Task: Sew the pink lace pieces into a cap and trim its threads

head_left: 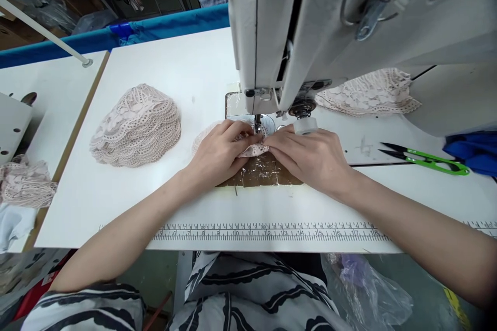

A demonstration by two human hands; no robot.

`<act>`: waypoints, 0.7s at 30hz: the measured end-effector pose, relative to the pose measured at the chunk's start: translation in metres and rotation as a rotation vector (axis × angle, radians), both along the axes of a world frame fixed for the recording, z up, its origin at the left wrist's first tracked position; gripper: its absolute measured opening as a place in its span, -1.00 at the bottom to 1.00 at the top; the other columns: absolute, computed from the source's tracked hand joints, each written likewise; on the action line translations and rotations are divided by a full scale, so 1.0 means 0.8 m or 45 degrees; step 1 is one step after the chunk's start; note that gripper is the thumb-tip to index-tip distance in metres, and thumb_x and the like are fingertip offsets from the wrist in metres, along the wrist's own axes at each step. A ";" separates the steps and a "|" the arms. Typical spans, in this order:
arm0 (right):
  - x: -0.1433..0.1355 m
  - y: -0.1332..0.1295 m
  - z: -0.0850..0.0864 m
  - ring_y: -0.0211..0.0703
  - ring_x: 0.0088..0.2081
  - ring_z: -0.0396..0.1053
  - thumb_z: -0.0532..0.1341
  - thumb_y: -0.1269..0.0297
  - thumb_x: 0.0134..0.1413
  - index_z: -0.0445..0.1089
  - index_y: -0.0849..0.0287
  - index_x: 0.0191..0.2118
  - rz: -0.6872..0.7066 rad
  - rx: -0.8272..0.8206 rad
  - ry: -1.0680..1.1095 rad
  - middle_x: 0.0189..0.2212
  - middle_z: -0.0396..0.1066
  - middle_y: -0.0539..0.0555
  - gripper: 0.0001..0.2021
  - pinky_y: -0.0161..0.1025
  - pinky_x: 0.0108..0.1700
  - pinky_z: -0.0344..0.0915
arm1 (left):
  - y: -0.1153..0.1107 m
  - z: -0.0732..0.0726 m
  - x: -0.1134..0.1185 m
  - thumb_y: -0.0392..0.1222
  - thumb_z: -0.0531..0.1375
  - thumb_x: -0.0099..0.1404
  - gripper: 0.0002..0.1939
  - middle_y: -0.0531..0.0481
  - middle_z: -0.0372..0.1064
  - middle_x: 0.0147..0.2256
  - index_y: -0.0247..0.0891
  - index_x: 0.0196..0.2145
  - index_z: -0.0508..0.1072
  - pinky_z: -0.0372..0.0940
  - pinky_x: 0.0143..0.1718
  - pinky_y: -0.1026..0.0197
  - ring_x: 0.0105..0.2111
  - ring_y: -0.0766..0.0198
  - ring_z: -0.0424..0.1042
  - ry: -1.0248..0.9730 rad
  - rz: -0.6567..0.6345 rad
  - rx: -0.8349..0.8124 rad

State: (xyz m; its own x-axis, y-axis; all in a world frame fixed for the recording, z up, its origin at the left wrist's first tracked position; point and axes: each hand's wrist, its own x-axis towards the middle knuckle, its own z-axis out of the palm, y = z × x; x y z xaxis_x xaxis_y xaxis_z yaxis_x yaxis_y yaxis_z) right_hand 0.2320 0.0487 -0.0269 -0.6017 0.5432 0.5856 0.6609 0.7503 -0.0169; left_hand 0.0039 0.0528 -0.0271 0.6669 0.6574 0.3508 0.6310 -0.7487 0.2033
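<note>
A pale pink lace piece (pixel 254 150) lies under the needle area of the white sewing machine (pixel 267 36). My left hand (pixel 223 152) pinches its left part, fingers closed, just in front of the presser foot (pixel 258 123). From the other side my right hand (pixel 306 155) grips the same lace, fingertips pressed together close to those of my left hand. Part of the lace spreads out behind my left hand, and my fingers hide some of it. Brown tape (pixel 260 171) covers the bed below both hands.
A pile of lace pieces (pixel 135 126) sits at the left; more lace (pixel 368 93) lies behind the machine's needle end. Green-handled snips (pixel 427 159) and blue cloth (pixel 476 151) are at the right. A printed ruler (pixel 267 232) runs along the front edge.
</note>
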 end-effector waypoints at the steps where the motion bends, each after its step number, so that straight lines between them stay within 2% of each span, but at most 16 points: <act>1: -0.001 0.002 -0.001 -0.30 -0.49 0.36 0.09 0.37 0.40 0.54 0.16 -0.24 -0.040 -0.026 0.023 -0.51 0.53 -0.04 -0.74 -0.28 -0.47 0.12 | 0.003 -0.001 0.000 -0.32 0.12 0.39 -0.73 -0.22 0.45 -0.06 -0.33 -0.03 0.54 0.41 -0.14 0.01 -0.10 0.07 0.40 -0.029 0.002 -0.013; 3: -0.004 0.005 -0.002 -0.28 -0.50 0.34 0.04 0.27 0.44 0.55 0.12 -0.28 -0.113 -0.092 0.050 -0.57 0.47 -0.04 -0.65 -0.27 -0.48 0.11 | 0.009 0.000 -0.001 -0.26 0.09 0.44 -0.76 -0.22 0.44 -0.08 -0.32 -0.12 0.56 0.40 -0.11 -0.01 -0.10 0.08 0.40 -0.082 0.007 -0.090; 6: -0.007 0.010 -0.004 -0.27 -0.52 0.32 -0.03 0.17 0.47 0.55 0.10 -0.32 -0.175 -0.176 0.068 -0.58 0.46 -0.01 -0.55 -0.26 -0.50 0.09 | 0.019 0.006 -0.002 -0.18 0.08 0.47 -0.75 -0.19 0.42 -0.07 -0.28 -0.14 0.55 0.37 -0.02 -0.04 -0.06 0.09 0.40 -0.141 0.003 -0.273; 9: -0.008 0.012 -0.006 -0.26 -0.52 0.33 -0.04 0.15 0.46 0.55 0.07 -0.23 -0.204 -0.218 0.094 -0.56 0.47 -0.03 -0.59 -0.27 -0.50 0.08 | 0.027 0.014 -0.004 -0.17 0.07 0.48 -0.76 -0.16 0.41 -0.07 -0.23 -0.15 0.54 0.37 0.02 -0.02 -0.05 0.13 0.41 -0.175 0.007 -0.437; 12: -0.008 0.012 -0.007 -0.25 -0.49 0.37 -0.02 0.16 0.46 0.54 0.05 -0.18 -0.198 -0.264 0.119 -0.54 0.48 -0.03 -0.63 -0.26 -0.48 0.09 | 0.033 0.019 -0.008 -0.15 0.07 0.48 -0.75 -0.14 0.40 -0.09 -0.19 -0.18 0.55 0.37 0.03 -0.03 -0.06 0.13 0.41 -0.163 -0.019 -0.494; 17: -0.008 0.010 -0.007 -0.23 -0.45 0.41 0.00 0.18 0.45 0.51 0.05 -0.15 -0.181 -0.321 0.116 -0.48 0.52 -0.03 -0.68 -0.23 -0.43 0.14 | 0.035 0.021 -0.011 -0.15 0.05 0.47 -0.72 -0.16 0.42 -0.10 -0.17 -0.23 0.57 0.39 0.01 -0.08 -0.07 0.10 0.42 -0.051 -0.103 -0.364; 21: -0.003 0.003 -0.002 -0.20 -0.38 0.47 0.05 0.25 0.43 0.52 0.06 -0.20 -0.100 -0.270 0.022 -0.40 0.58 -0.03 -0.72 -0.21 -0.40 0.23 | 0.017 0.019 -0.008 -0.16 0.09 0.44 -0.69 -0.23 0.47 -0.07 -0.23 -0.39 0.56 0.39 -0.08 -0.09 -0.08 0.01 0.42 0.152 -0.115 -0.035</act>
